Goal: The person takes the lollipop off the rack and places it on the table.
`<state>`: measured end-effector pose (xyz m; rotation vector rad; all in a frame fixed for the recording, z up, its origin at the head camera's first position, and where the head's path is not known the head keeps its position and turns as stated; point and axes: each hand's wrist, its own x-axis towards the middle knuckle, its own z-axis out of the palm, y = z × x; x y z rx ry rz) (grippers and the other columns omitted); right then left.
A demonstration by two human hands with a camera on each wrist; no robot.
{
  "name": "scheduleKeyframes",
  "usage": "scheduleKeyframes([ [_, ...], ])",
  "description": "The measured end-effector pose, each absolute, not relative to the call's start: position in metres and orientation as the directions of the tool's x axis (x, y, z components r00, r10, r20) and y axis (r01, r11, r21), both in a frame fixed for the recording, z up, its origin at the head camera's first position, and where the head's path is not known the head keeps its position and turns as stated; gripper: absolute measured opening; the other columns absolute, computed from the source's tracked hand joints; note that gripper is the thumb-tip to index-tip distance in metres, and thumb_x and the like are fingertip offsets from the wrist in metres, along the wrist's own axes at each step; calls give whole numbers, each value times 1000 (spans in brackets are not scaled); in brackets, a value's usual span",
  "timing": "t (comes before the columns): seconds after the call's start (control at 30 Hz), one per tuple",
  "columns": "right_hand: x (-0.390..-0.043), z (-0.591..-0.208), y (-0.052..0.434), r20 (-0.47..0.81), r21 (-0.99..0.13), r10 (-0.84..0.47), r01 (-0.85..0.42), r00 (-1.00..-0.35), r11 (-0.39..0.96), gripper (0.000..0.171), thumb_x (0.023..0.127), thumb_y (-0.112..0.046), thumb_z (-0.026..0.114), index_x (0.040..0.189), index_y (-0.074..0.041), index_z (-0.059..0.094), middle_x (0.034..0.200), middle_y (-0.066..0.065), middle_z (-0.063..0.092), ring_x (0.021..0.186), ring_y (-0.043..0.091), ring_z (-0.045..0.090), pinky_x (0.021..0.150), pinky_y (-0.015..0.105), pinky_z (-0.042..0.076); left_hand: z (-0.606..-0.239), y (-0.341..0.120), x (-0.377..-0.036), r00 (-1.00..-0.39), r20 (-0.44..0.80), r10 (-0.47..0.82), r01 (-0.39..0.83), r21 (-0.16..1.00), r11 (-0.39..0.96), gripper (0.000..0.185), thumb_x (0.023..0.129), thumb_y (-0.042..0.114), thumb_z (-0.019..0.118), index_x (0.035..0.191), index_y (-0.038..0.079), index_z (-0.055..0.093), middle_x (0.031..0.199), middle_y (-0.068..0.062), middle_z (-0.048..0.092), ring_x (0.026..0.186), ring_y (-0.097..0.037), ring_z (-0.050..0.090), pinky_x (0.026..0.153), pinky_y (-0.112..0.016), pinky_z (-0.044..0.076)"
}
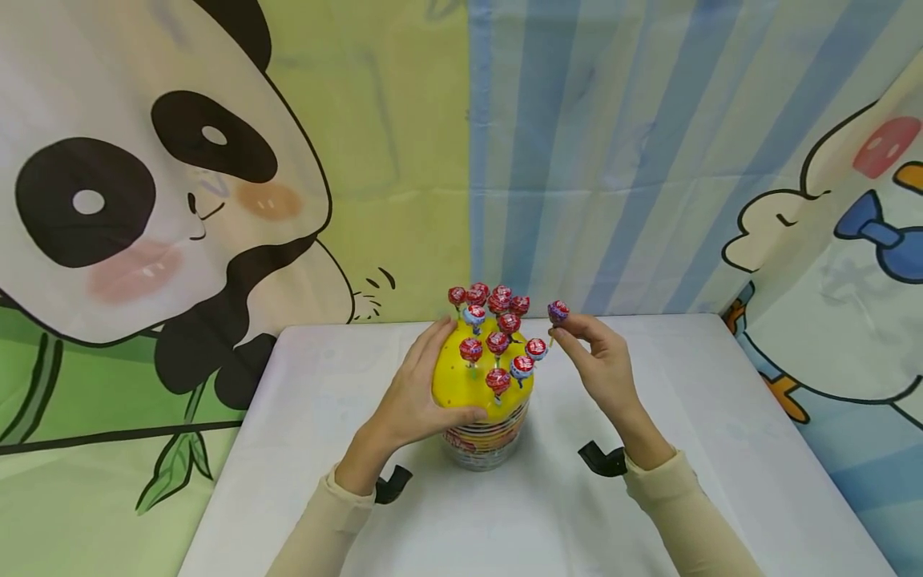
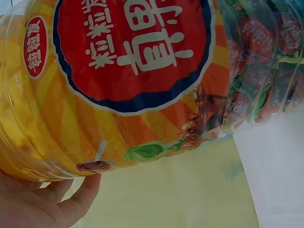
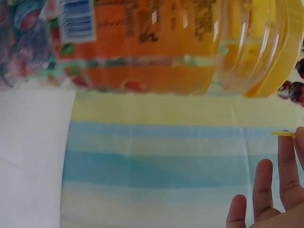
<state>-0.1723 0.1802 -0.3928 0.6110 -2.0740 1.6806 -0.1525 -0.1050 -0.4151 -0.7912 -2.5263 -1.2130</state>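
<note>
A clear plastic jar [image 1: 485, 439] with a printed label stands upright on the table, topped by a yellow domed lid [image 1: 454, 381]. Several wrapped lollipops [image 1: 497, 380] poke up from holes in that lid. My left hand [image 1: 417, 393] grips the lid's left side, thumb across its front and fingers behind. To the right of the lid, my right hand [image 1: 604, 365] pinches a purple-and-red wrapped lollipop [image 1: 558, 312], upright and apart from the lid. Its yellow stick [image 3: 282, 133] shows between the fingertips in the right wrist view. More wrapped candies [image 2: 256, 71] are visible inside the jar's lower part.
The jar stands on a white table [image 1: 332, 361]. Behind the table hangs a printed cloth backdrop [image 1: 404, 160] with a panda on the left and a white duck figure on the right. Dark straps [image 1: 604, 459] sit at both wrists.
</note>
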Motion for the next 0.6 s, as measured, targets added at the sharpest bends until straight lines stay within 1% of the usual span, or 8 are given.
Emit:
scheduleKeyframes([
  [0.03, -172, -392, 181, 553, -805, -79, -557, -829, 205, 15, 93, 9, 63, 108, 8, 69, 104, 18, 69, 98, 11, 63, 86, 23, 51, -415, -105, -153, -828, 421, 370, 560, 651, 513, 115, 69, 66, 81, 159, 26, 24, 162, -2, 24, 142, -24, 33, 103, -50, 44],
  [0.1, -176, -398, 187, 525, -816, -64, -523, -849, 247, 15, 95, 5, 64, 109, 7, 69, 105, 19, 69, 98, 10, 62, 86, 22, 50, -415, -105, -153, -828, 422, 369, 560, 650, 513, 114, 69, 66, 81, 160, 26, 23, 162, 0, 23, 142, -24, 32, 103, -50, 44],
  [0.27, -200, -436, 207, 425, -857, -10, -406, -905, 319, 19, 98, -9, 65, 114, 0, 69, 104, 16, 71, 94, 8, 62, 80, 21, 50, -415, -105, -152, -825, 427, 371, 565, 647, 512, 114, 70, 65, 81, 160, 25, 22, 162, -1, 23, 142, -23, 32, 103, -49, 45],
  [0.33, -208, -448, 213, 382, -872, 5, -359, -924, 332, 22, 98, -12, 66, 116, 1, 69, 102, 16, 72, 90, 11, 63, 75, 21, 50, -415, -105, -152, -824, 428, 372, 567, 647, 510, 115, 70, 64, 81, 160, 25, 22, 162, -2, 23, 142, -23, 32, 104, -49, 44],
  [0.47, -222, -471, 222, 288, -888, 19, -260, -957, 380, 25, 98, -18, 67, 116, 0, 69, 98, 16, 72, 86, 25, 64, 66, 24, 48, -415, -105, -152, -827, 423, 371, 562, 650, 512, 115, 70, 64, 82, 160, 25, 22, 162, 0, 23, 142, -24, 32, 104, -50, 44],
  [0.53, -229, -482, 225, 232, -889, 29, -199, -972, 413, 25, 98, -20, 67, 115, -1, 70, 96, 15, 73, 86, 27, 63, 64, 28, 45, -415, -105, -152, -829, 419, 369, 558, 651, 514, 115, 70, 64, 82, 160, 25, 22, 162, 1, 22, 142, -24, 32, 104, -50, 44],
  [0.6, -236, -493, 227, 176, -889, 40, -142, -984, 436, 25, 98, -20, 67, 115, -2, 70, 97, 14, 73, 87, 27, 63, 65, 31, 45, -415, -105, -151, -832, 415, 367, 553, 654, 516, 115, 70, 64, 82, 160, 26, 22, 163, 1, 22, 142, -24, 31, 104, -50, 44],
])
